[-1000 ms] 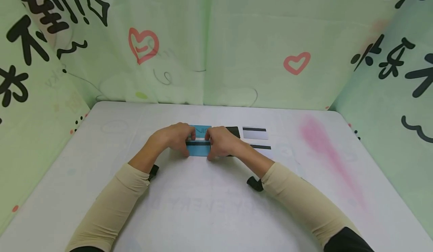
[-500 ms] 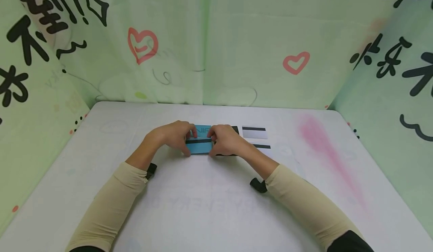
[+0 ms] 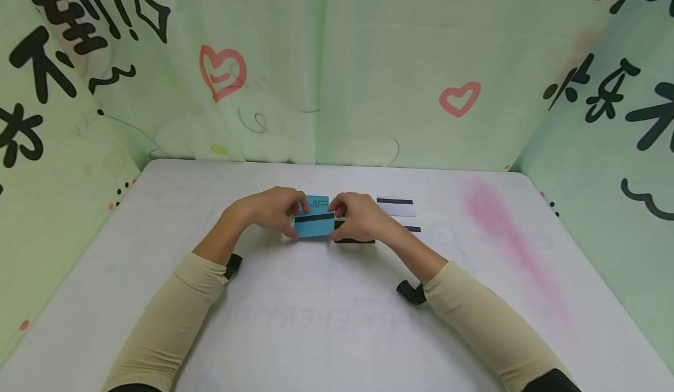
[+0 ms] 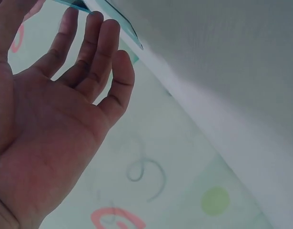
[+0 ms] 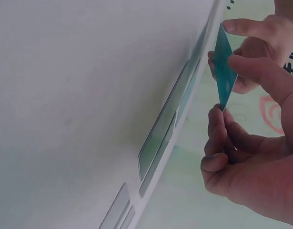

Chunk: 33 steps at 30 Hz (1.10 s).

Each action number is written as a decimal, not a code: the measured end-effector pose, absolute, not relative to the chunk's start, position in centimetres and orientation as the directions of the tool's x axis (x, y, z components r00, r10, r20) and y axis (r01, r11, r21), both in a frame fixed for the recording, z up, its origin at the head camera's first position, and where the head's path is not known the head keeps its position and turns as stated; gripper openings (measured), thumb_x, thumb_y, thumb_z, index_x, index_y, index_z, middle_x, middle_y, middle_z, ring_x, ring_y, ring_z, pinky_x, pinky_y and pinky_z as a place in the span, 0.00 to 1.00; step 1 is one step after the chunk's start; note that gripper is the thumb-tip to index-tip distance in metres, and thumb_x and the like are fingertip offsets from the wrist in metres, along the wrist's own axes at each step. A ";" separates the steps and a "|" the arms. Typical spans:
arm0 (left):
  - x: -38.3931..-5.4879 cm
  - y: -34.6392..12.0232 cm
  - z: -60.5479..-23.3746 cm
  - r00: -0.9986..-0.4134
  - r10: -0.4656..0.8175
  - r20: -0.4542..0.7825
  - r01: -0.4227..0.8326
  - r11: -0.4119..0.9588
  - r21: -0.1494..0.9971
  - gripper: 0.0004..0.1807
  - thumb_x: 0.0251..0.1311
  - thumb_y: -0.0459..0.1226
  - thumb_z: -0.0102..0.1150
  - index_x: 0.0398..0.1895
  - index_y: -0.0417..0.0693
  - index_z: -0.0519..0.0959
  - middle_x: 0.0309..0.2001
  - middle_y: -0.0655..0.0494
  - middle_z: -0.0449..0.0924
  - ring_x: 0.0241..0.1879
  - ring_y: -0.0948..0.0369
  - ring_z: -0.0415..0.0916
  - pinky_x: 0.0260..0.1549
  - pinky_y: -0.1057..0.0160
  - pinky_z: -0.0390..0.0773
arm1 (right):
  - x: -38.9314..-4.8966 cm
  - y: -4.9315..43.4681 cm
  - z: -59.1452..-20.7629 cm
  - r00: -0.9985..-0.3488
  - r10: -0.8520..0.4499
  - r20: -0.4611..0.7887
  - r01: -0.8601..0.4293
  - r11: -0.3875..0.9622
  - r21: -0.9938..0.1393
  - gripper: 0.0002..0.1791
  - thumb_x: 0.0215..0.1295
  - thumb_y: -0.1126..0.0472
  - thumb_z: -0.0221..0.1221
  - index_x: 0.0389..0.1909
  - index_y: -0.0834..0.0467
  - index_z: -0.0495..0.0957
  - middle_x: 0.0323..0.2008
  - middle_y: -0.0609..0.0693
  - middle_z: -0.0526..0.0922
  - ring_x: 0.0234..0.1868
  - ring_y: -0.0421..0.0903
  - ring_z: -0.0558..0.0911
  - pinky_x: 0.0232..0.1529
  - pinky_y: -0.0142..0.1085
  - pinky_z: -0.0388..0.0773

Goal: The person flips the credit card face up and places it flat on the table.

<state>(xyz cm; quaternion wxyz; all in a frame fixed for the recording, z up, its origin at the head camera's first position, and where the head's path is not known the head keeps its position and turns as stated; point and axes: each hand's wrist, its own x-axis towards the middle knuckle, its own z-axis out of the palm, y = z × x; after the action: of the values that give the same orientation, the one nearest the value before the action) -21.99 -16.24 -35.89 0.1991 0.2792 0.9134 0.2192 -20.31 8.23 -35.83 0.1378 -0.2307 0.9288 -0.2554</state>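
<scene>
A blue card with a black stripe (image 3: 314,226) is held up off the table between my two hands, slightly tilted. My left hand (image 3: 267,209) pinches its left end, and my right hand (image 3: 362,217) pinches its right end. In the right wrist view the lifted blue card (image 5: 223,71) stands edge-on, thumb at one edge and fingertips at the other. Just behind it lies a second blue card with letters (image 3: 318,202), partly covered. Beneath my right hand is a black card (image 3: 355,241), mostly hidden. In the left wrist view my left hand (image 4: 55,124) has bent fingers reaching to the top edge.
To the right lie a white card with a black stripe (image 3: 396,207) and another striped white card (image 3: 413,229), the latter largely behind my right wrist. The white table (image 3: 316,333) carries a pink smear on its right side. Green printed curtains (image 3: 368,58) enclose three sides.
The striped blue card has risen from the table and shifted slightly right, tilting a little. My right hand has moved right, covering more of the black cards; the left has shifted only slightly.
</scene>
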 end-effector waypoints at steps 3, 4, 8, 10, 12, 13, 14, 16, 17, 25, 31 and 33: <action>-21.9 -16.5 -35.8 -0.767 0.589 -0.253 0.407 0.752 0.518 0.28 0.54 0.40 0.79 0.57 0.47 0.79 0.49 0.48 0.81 0.51 0.53 0.76 0.54 0.54 0.78 | -20.4 8.8 -35.8 -0.857 -0.496 -0.138 -0.352 0.761 -0.546 0.29 0.53 0.56 0.77 0.56 0.58 0.81 0.47 0.51 0.84 0.50 0.48 0.81 0.55 0.41 0.79; -22.0 -16.6 -35.8 -0.767 0.589 -0.257 0.404 0.753 0.520 0.28 0.54 0.39 0.79 0.57 0.47 0.79 0.49 0.48 0.81 0.51 0.53 0.76 0.54 0.54 0.78 | -20.4 8.9 -35.8 -0.858 -0.494 -0.139 -0.349 0.760 -0.548 0.29 0.53 0.56 0.76 0.56 0.58 0.81 0.47 0.51 0.84 0.49 0.47 0.81 0.54 0.41 0.79; -22.1 -16.9 -35.7 -0.762 0.590 -0.268 0.398 0.752 0.525 0.28 0.54 0.39 0.78 0.58 0.45 0.78 0.49 0.48 0.81 0.51 0.53 0.77 0.54 0.54 0.78 | -20.5 9.6 -35.6 -0.859 -0.492 -0.144 -0.343 0.760 -0.551 0.29 0.53 0.57 0.75 0.56 0.58 0.81 0.47 0.52 0.84 0.45 0.47 0.79 0.51 0.40 0.77; -22.0 -17.0 -35.5 -0.759 0.592 -0.271 0.396 0.750 0.529 0.28 0.55 0.39 0.78 0.59 0.44 0.78 0.49 0.47 0.81 0.51 0.53 0.77 0.54 0.54 0.78 | -20.5 9.8 -35.5 -0.857 -0.495 -0.144 -0.344 0.757 -0.556 0.29 0.53 0.56 0.75 0.56 0.58 0.80 0.47 0.52 0.84 0.44 0.47 0.78 0.49 0.39 0.76; -22.0 -17.1 -35.3 -0.757 0.591 -0.278 0.392 0.751 0.531 0.28 0.55 0.39 0.78 0.58 0.43 0.78 0.48 0.47 0.81 0.51 0.53 0.77 0.53 0.54 0.78 | -20.5 10.0 -35.4 -0.856 -0.497 -0.141 -0.344 0.752 -0.562 0.29 0.53 0.56 0.75 0.56 0.58 0.80 0.47 0.52 0.83 0.43 0.47 0.77 0.48 0.39 0.76; -22.0 -17.1 -35.2 -0.756 0.592 -0.281 0.391 0.752 0.531 0.28 0.55 0.39 0.78 0.58 0.43 0.78 0.48 0.47 0.81 0.51 0.53 0.77 0.53 0.54 0.78 | -20.5 10.0 -35.2 -0.856 -0.498 -0.138 -0.345 0.749 -0.565 0.28 0.53 0.57 0.74 0.56 0.58 0.80 0.46 0.52 0.83 0.43 0.47 0.77 0.48 0.39 0.75; -22.0 -17.1 -35.1 -0.755 0.591 -0.283 0.391 0.753 0.530 0.28 0.55 0.39 0.77 0.58 0.43 0.78 0.48 0.47 0.81 0.51 0.53 0.77 0.53 0.54 0.78 | -20.5 10.1 -35.1 -0.856 -0.498 -0.136 -0.344 0.747 -0.569 0.28 0.53 0.57 0.74 0.56 0.58 0.80 0.46 0.52 0.83 0.43 0.47 0.77 0.47 0.39 0.75; -21.9 -17.1 -35.0 -0.753 0.591 -0.288 0.389 0.754 0.530 0.27 0.56 0.39 0.77 0.58 0.43 0.78 0.48 0.47 0.81 0.51 0.52 0.77 0.53 0.54 0.78 | -20.5 10.1 -34.9 -0.856 -0.500 -0.133 -0.344 0.742 -0.575 0.28 0.54 0.57 0.74 0.56 0.59 0.80 0.45 0.52 0.82 0.44 0.48 0.76 0.47 0.39 0.75; -22.0 -17.2 -35.0 -0.752 0.592 -0.290 0.389 0.754 0.529 0.27 0.56 0.39 0.77 0.58 0.43 0.78 0.48 0.47 0.81 0.51 0.52 0.77 0.53 0.54 0.77 | -20.5 10.2 -34.8 -0.856 -0.500 -0.130 -0.344 0.740 -0.577 0.28 0.54 0.57 0.74 0.56 0.59 0.80 0.45 0.52 0.82 0.44 0.48 0.76 0.48 0.39 0.75; -22.0 -17.4 -35.0 -0.753 0.593 -0.284 0.389 0.750 0.534 0.26 0.57 0.39 0.77 0.57 0.43 0.79 0.48 0.46 0.82 0.51 0.52 0.77 0.53 0.54 0.77 | -20.4 10.0 -34.1 -0.855 -0.509 -0.101 -0.361 0.722 -0.591 0.29 0.54 0.57 0.74 0.57 0.60 0.79 0.44 0.51 0.82 0.44 0.48 0.76 0.47 0.38 0.75; -22.3 -17.7 -35.3 -0.749 0.605 -0.270 0.398 0.736 0.547 0.26 0.57 0.39 0.76 0.57 0.44 0.79 0.48 0.46 0.82 0.51 0.52 0.78 0.53 0.54 0.77 | -20.6 9.9 -34.0 -0.856 -0.512 -0.074 -0.373 0.709 -0.598 0.28 0.53 0.57 0.75 0.55 0.59 0.80 0.44 0.51 0.82 0.41 0.47 0.76 0.45 0.37 0.74; -22.4 -17.8 -35.4 -0.750 0.604 -0.269 0.395 0.736 0.550 0.25 0.57 0.39 0.76 0.57 0.44 0.79 0.48 0.46 0.82 0.51 0.52 0.78 0.52 0.55 0.78 | -20.6 9.8 -33.9 -0.855 -0.513 -0.076 -0.371 0.707 -0.602 0.28 0.53 0.57 0.75 0.55 0.59 0.80 0.44 0.50 0.82 0.41 0.47 0.76 0.45 0.37 0.74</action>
<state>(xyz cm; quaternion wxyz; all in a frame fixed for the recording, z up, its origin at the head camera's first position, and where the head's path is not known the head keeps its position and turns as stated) -22.44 -17.81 -35.42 0.2207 0.2759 0.9051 0.2364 -20.64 9.83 -33.89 0.1197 -0.2414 0.9161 -0.2970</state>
